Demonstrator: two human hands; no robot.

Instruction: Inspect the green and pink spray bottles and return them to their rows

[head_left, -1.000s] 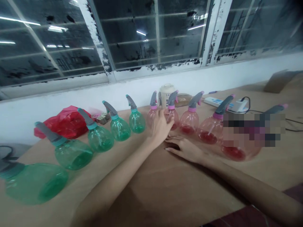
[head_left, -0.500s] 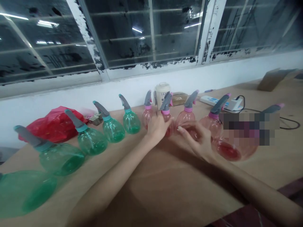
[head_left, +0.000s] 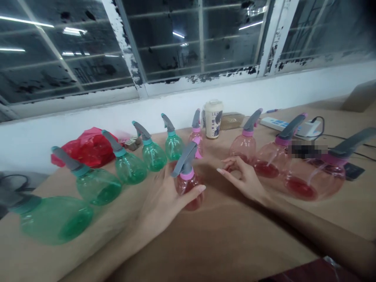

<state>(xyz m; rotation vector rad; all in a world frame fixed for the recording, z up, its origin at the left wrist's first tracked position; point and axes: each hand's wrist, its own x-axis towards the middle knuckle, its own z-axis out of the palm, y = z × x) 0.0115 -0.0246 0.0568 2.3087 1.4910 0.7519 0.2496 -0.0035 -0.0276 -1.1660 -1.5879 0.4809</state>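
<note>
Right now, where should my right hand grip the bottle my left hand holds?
Probably at the pink collar, from the right: the bottle narrows there, and that side faces the right hand, while the left hand wraps it lower down.

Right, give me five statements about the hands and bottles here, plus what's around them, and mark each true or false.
1. The left hand grips a pink spray bottle. True.
2. The right hand is wrapped around a green spray bottle. False: it is in front of another pink spray bottle; whether it touches that is unclear.
3. Five green spray bottles are in view. True.
4. The lidded paper cup lies on its side. False: the lidded paper cup stands upright.
5. A red plastic bag lies behind the green spray bottles. True.
</note>
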